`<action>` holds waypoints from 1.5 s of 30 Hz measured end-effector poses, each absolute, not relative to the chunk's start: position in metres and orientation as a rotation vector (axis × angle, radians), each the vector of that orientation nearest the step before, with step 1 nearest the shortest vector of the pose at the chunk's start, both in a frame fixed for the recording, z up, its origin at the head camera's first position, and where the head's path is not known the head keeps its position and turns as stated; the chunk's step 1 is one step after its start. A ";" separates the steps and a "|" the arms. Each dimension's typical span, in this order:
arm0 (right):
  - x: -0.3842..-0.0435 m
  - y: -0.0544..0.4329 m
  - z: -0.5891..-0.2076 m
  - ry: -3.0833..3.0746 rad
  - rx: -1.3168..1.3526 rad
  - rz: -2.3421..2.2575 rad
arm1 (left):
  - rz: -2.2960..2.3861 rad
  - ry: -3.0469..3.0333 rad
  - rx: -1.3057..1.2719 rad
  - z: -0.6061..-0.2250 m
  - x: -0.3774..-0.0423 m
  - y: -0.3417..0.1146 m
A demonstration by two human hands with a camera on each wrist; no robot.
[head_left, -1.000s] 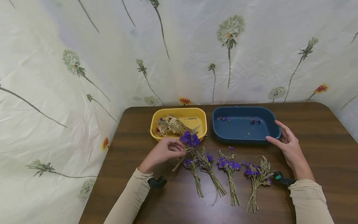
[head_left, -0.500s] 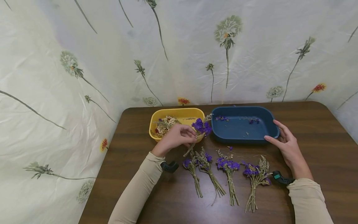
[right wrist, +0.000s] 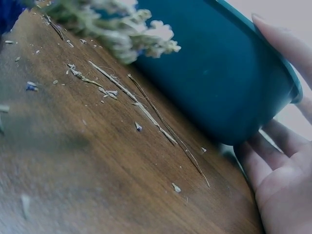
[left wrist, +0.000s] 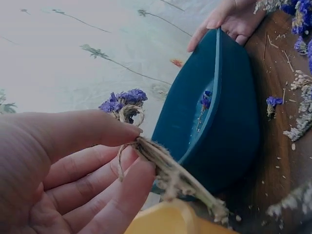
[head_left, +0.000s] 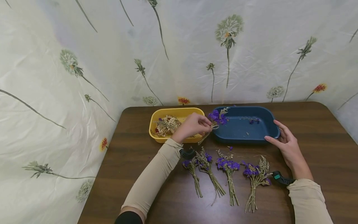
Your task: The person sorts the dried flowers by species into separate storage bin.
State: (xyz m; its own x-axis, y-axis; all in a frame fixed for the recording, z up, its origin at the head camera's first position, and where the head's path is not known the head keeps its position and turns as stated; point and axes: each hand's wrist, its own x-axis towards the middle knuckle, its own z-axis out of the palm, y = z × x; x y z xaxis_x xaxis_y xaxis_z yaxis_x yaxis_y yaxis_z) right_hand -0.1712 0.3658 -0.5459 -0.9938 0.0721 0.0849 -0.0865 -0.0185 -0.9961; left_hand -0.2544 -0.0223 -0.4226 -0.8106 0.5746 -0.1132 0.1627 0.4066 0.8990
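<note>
A big pale sheet (head_left: 184,62) with flowers on it runs off the top and sides of the head view. The brown table (head_left: 173,202) is cut off at the bottom. The blue tub (head_left: 240,141) sits on it, and some purple flowers hide its left end. The yellow tub (head_left: 179,109) is just beside it. The left hand covers its right side and part of the pale dried flowers (head_left: 169,124) inside.

The right hand (head_left: 291,147) holds the blue tub's right end, thumb and fingers spread around the corner. The left hand (head_left: 193,126) pinches a tied purple bunch (head_left: 218,116) by its stems, between thumb and fingers. The bunch's flowers are over the blue tub's left end; I can't tell if they touch it.

Four more bunches (head_left: 230,174) lie in a row on the table. In the right wrist view, some flowers are blurry and cut off at the top. Thin dry stalks (right wrist: 134,100) and tiny crumbs lie near the blue tub.
</note>
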 end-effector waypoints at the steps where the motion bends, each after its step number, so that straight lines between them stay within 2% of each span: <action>1: -0.171 0.366 -0.546 -2.116 0.019 2.170 | 1.370 2.270 0.631 -0.422 -0.256 -0.019; 14: -0.171 0.366 -0.545 -2.110 0.015 2.194 | 1.387 2.334 0.592 -0.425 -0.278 0.027; 28: -0.172 0.366 -0.544 -2.087 0.027 2.201 | 1.022 2.630 0.561 -0.434 -0.292 0.080; 45: -0.169 0.366 -0.543 -2.168 -0.008 2.146 | 0.627 2.774 0.661 -0.459 -0.291 0.102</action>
State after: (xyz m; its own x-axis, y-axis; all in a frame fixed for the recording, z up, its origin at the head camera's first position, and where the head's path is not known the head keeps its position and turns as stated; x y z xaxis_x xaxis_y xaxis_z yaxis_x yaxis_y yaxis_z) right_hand -0.1694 0.3659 -0.5427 -0.9958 0.0677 0.0610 -0.0604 0.0121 -0.9981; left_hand -0.2908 0.1018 -0.4592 -0.8743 0.4721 -0.1128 0.3776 0.8076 0.4530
